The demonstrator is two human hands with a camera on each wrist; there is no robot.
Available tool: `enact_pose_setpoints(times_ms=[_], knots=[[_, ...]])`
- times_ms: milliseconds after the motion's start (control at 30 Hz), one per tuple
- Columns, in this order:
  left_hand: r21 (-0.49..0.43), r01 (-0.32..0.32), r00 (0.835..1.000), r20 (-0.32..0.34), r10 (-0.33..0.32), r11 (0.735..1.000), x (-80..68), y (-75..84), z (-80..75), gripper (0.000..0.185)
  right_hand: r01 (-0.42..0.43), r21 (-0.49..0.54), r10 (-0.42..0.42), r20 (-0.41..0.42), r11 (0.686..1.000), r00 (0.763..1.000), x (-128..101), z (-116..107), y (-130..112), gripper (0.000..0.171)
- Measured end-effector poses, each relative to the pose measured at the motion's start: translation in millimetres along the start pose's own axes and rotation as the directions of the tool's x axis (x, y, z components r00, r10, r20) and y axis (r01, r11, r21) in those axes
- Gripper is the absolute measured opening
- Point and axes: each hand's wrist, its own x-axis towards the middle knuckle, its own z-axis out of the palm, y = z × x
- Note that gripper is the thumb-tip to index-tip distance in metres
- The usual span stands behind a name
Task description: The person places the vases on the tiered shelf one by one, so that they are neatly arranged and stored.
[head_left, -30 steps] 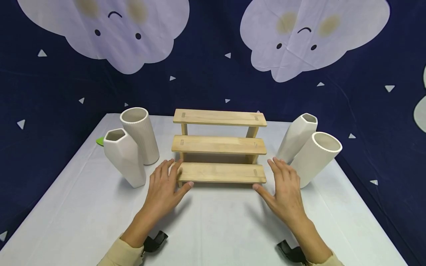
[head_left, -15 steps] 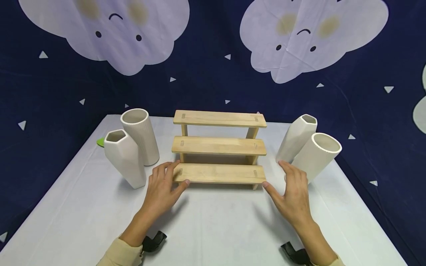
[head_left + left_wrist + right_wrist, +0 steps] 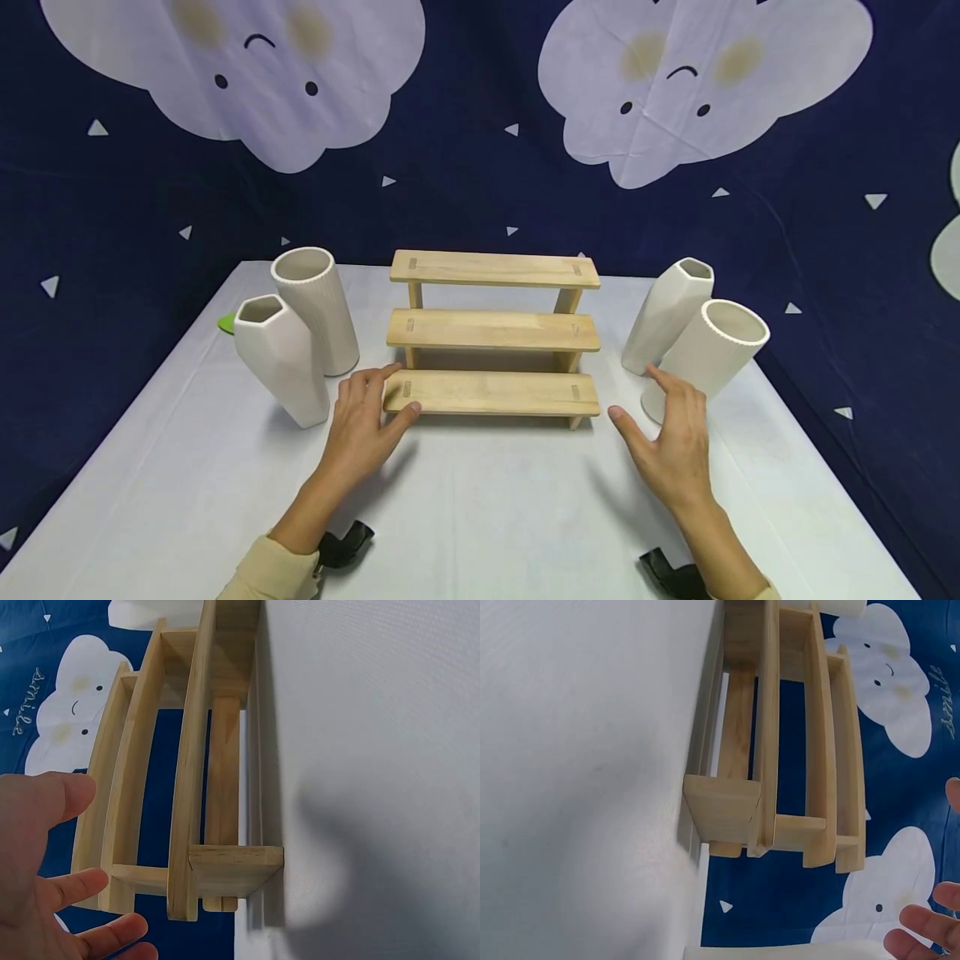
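A three-step wooden shelf [image 3: 491,329] stands mid-table; the wrist views show it end-on [image 3: 187,787] [image 3: 769,750]. My left hand [image 3: 375,398] lies open at its left end, fingers straight, with the thumb tip at the front left corner of the lowest step [image 3: 491,392]. In the left wrist view that hand [image 3: 45,862] spreads beside the steps. My right hand [image 3: 667,417] is open and clear of the shelf's right end. Its fingers point up close to the base of a white ribbed vase [image 3: 712,350]. Only fingertips [image 3: 922,930] show in the right wrist view.
A white faceted vase [image 3: 667,312] stands behind the right ribbed one. On the left stand another faceted vase [image 3: 281,358] and a ribbed vase [image 3: 317,307], with a green scrap [image 3: 227,321] behind them. The white table [image 3: 487,517] ends at a dark cloud-print backdrop.
My right hand has drawn away from the shelf's right end, moving right toward the ribbed vase. My left hand has shifted slightly left, staying at the lowest step's left end.
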Motion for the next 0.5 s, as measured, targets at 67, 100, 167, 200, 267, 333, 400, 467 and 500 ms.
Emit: enact_pose_setpoints(times_ms=[67,100,167,200,267,333,400,467,500], knots=[[-0.017,0.005,1.000,-0.005,-0.005,1.000,0.1,-0.8,0.2,0.058,0.008,0.015,-0.008,-0.026,1.000,1.000,0.2,-0.4,1.8,0.069],[-0.028,0.009,1.000,-0.006,-0.009,1.000,0.2,-1.3,0.3,0.058,0.015,0.023,-0.014,-0.040,1.000,0.999,0.1,-0.5,2.8,0.070],[-0.051,0.024,1.000,-0.005,-0.024,0.998,0.5,-2.2,0.2,0.057,0.016,0.032,-0.014,-0.054,0.999,0.998,-0.4,-1.0,5.3,0.072],[-0.061,0.032,0.999,-0.003,-0.032,0.998,0.7,-2.6,0.0,0.057,0.014,0.036,-0.012,-0.059,0.999,0.998,-0.8,-1.4,6.7,0.072],[-0.076,0.047,0.999,0.005,-0.046,0.996,1.1,-3.8,-0.4,0.056,0.013,0.045,-0.009,-0.073,0.999,0.997,-1.5,-2.0,8.7,0.072],[-0.088,0.055,0.998,0.011,-0.054,0.995,1.6,-5.1,-1.0,0.055,0.003,0.048,0.001,-0.077,0.999,0.997,-2.0,-3.2,9.9,0.070],[-0.101,0.055,0.998,0.011,-0.054,0.993,2.1,-6.7,-1.2,0.054,-0.010,0.049,0.014,-0.076,0.999,0.997,-2.4,-4.6,10.1,0.067],[-0.111,0.053,0.999,0.012,-0.052,0.992,2.5,-8.4,-1.2,0.053,-0.027,0.043,0.030,-0.077,0.999,0.997,-2.6,-6.0,10.0,0.064],[-0.114,0.050,0.999,0.010,-0.049,0.992,2.6,-9.2,-1.2,0.053,-0.042,0.038,0.044,-0.072,0.998,0.996,-3.0,-6.9,9.8,0.063]])
